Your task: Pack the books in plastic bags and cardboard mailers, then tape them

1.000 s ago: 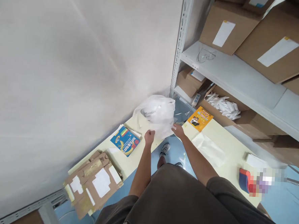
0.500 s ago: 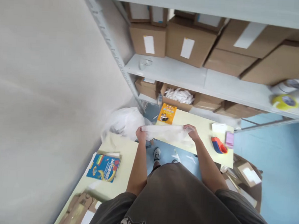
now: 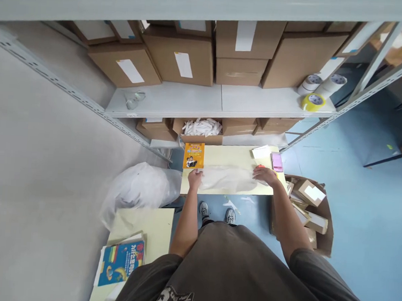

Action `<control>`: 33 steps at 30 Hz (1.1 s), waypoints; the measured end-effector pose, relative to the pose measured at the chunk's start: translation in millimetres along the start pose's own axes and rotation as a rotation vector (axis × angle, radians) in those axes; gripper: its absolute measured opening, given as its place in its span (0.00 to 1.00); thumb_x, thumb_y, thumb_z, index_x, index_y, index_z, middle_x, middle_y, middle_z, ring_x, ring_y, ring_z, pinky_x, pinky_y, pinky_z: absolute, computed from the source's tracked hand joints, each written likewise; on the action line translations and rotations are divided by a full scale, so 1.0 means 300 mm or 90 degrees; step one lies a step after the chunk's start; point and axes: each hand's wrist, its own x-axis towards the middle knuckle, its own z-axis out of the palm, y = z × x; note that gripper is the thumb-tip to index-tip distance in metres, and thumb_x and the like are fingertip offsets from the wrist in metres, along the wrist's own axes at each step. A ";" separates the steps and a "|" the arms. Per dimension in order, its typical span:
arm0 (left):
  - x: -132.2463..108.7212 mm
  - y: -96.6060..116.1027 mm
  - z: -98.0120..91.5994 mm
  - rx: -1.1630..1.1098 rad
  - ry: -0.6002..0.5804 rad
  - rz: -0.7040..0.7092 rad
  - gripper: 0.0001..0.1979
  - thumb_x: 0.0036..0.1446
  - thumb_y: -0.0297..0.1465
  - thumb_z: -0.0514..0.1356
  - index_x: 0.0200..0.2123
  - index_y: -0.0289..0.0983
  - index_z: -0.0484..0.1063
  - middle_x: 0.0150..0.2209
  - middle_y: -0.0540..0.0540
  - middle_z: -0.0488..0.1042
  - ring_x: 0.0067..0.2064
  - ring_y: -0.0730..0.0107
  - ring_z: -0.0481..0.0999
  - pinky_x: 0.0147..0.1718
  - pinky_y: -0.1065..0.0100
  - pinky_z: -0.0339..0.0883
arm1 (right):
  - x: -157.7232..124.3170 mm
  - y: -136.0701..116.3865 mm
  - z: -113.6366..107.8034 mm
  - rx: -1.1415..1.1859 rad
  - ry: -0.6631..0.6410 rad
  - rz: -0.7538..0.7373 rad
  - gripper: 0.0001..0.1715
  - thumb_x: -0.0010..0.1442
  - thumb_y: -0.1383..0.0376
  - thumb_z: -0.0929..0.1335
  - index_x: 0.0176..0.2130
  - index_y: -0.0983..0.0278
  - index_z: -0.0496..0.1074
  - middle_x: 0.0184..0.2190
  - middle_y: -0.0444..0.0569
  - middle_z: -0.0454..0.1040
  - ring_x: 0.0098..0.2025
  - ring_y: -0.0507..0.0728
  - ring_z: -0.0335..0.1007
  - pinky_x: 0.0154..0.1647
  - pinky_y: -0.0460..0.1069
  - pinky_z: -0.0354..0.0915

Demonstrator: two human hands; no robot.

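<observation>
A translucent white plastic sheet (image 3: 228,178) is stretched in a long strip over the pale yellow table (image 3: 228,152). My left hand (image 3: 194,179) pinches its left end, just below the orange book (image 3: 194,156). At the right end, my right hand (image 3: 266,176) has its fingers closed on the sheet, and a little of the sheet shows past them. Behind that hand, a red-orange tool (image 3: 261,166) is mostly hidden. White cards (image 3: 261,151) and a pinkish-purple packet (image 3: 277,162) lie close by.
A metal shelf (image 3: 197,98) with cardboard boxes and tape rolls (image 3: 313,102) rises behind the table. To the left are a bulky plastic bag (image 3: 140,185) and a second table (image 3: 158,225) with a blue book (image 3: 121,261). A carton of small boxes (image 3: 325,242) stands right.
My view has turned and the shelf now looks squarer. Both hands have brought the sheet over the table and lowered it, and it now spreads wider near the orange book.
</observation>
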 end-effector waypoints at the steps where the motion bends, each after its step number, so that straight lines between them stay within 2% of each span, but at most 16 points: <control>1: 0.006 0.003 0.024 0.009 -0.012 -0.011 0.12 0.62 0.38 0.62 0.42 0.37 0.81 0.33 0.45 0.84 0.30 0.66 0.82 0.29 0.71 0.71 | 0.006 0.012 -0.004 -0.005 0.020 0.008 0.22 0.47 0.68 0.80 0.44 0.64 0.83 0.33 0.51 0.85 0.36 0.62 0.82 0.40 0.52 0.74; 3: 0.018 0.002 0.075 0.027 -0.035 -0.037 0.15 0.64 0.41 0.62 0.44 0.36 0.81 0.32 0.44 0.84 0.29 0.65 0.82 0.29 0.70 0.71 | 0.019 0.033 -0.008 -0.052 0.067 0.046 0.28 0.48 0.72 0.77 0.51 0.63 0.81 0.34 0.51 0.84 0.38 0.63 0.81 0.41 0.53 0.73; 5: 0.030 -0.005 0.127 0.058 -0.056 -0.052 0.16 0.65 0.43 0.61 0.44 0.37 0.81 0.33 0.43 0.85 0.30 0.64 0.82 0.31 0.69 0.72 | 0.035 0.054 -0.001 -0.152 0.145 0.077 0.30 0.51 0.72 0.74 0.55 0.64 0.80 0.36 0.53 0.84 0.41 0.64 0.81 0.44 0.54 0.73; 8: 0.049 -0.023 0.205 0.116 -0.069 -0.058 0.15 0.64 0.43 0.62 0.44 0.39 0.82 0.38 0.41 0.86 0.39 0.59 0.85 0.38 0.68 0.73 | 0.060 0.093 0.029 -0.247 0.207 0.096 0.32 0.55 0.69 0.72 0.60 0.64 0.77 0.43 0.57 0.84 0.47 0.67 0.80 0.49 0.55 0.72; 10: 0.062 -0.037 0.254 0.144 -0.078 -0.070 0.16 0.63 0.43 0.63 0.47 0.41 0.82 0.41 0.40 0.86 0.46 0.56 0.85 0.42 0.66 0.73 | 0.078 0.125 0.058 -0.257 0.222 0.108 0.34 0.57 0.68 0.70 0.63 0.65 0.75 0.47 0.60 0.83 0.50 0.68 0.79 0.50 0.56 0.72; 13: 0.079 -0.060 0.314 0.166 -0.096 -0.079 0.18 0.61 0.44 0.65 0.50 0.42 0.81 0.44 0.40 0.86 0.48 0.54 0.84 0.44 0.64 0.73 | 0.099 0.178 0.097 -0.254 0.219 0.139 0.37 0.57 0.67 0.69 0.65 0.66 0.72 0.46 0.61 0.83 0.48 0.69 0.79 0.51 0.58 0.73; 16: 0.086 -0.093 0.340 0.195 -0.095 -0.061 0.19 0.63 0.44 0.66 0.53 0.43 0.79 0.48 0.40 0.85 0.50 0.52 0.84 0.47 0.62 0.73 | 0.109 0.233 0.125 -0.254 0.210 0.140 0.34 0.58 0.66 0.68 0.63 0.65 0.74 0.48 0.60 0.83 0.48 0.69 0.79 0.53 0.59 0.73; 21: 0.074 -0.173 0.313 0.299 0.029 -0.010 0.31 0.62 0.42 0.68 0.65 0.39 0.70 0.66 0.30 0.73 0.67 0.43 0.72 0.59 0.55 0.69 | 0.106 0.297 0.150 -0.244 0.203 0.114 0.31 0.59 0.65 0.67 0.60 0.66 0.76 0.52 0.60 0.82 0.52 0.69 0.78 0.57 0.59 0.73; 24: 0.078 -0.215 0.293 0.337 0.010 -0.060 0.35 0.60 0.40 0.70 0.68 0.38 0.66 0.65 0.29 0.74 0.66 0.41 0.73 0.57 0.54 0.70 | 0.108 0.301 0.158 -0.233 0.190 0.107 0.29 0.58 0.66 0.68 0.58 0.65 0.78 0.50 0.59 0.82 0.51 0.68 0.78 0.56 0.59 0.73; 28: 0.107 -0.249 0.257 0.347 -0.070 -0.099 0.25 0.62 0.39 0.68 0.60 0.39 0.72 0.54 0.32 0.82 0.59 0.45 0.81 0.51 0.58 0.71 | 0.128 0.269 0.163 -0.250 0.174 0.130 0.28 0.58 0.66 0.68 0.57 0.65 0.79 0.49 0.60 0.83 0.50 0.68 0.78 0.55 0.59 0.73; 31: 0.128 -0.281 0.198 0.353 -0.074 -0.106 0.14 0.63 0.38 0.67 0.50 0.41 0.78 0.52 0.35 0.84 0.56 0.47 0.83 0.48 0.60 0.73 | 0.158 0.238 0.171 -0.254 0.178 0.106 0.27 0.58 0.66 0.69 0.57 0.66 0.79 0.51 0.61 0.82 0.51 0.69 0.78 0.55 0.59 0.73; 33: 0.132 -0.309 0.148 0.352 -0.069 -0.111 0.11 0.63 0.39 0.67 0.46 0.41 0.79 0.50 0.36 0.84 0.55 0.48 0.83 0.47 0.61 0.73 | 0.184 0.225 0.183 -0.251 0.170 0.092 0.25 0.58 0.66 0.69 0.54 0.66 0.80 0.49 0.61 0.82 0.49 0.67 0.79 0.53 0.58 0.73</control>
